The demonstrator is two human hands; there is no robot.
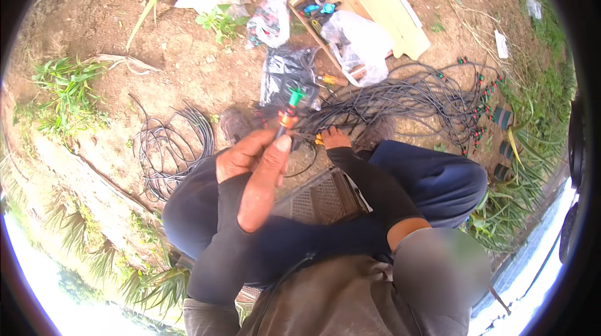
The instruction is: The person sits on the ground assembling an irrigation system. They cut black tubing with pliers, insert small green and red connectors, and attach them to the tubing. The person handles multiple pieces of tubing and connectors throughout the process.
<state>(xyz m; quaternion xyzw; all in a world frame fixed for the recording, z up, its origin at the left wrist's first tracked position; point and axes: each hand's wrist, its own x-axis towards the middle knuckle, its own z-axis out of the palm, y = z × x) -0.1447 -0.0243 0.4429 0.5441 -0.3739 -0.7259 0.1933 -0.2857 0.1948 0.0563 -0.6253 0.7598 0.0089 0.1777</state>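
My left hand (253,164) is raised in front of me. Between its thumb and fingers it pinches a thin dark tube tipped with a micro-sprinkler (288,117), which has an orange collar and a green head. Lower down, between my knees, my right hand (337,139) is curled beside the black tubing. At its fingertips is a small yellow object (319,139); most of it is hidden. Dark sleeves cover both forearms and part of the hands. Just beyond the sprinkler head lies a dark plastic bag (282,70).
Thin black tubing (400,98), many pieces with red and green tips, spreads to the right. A loose coil (169,148) lies left. Ahead stand an open cardboard box (313,38) with blue fittings and a clear bag (269,20). Under me is a dark crate (319,198).
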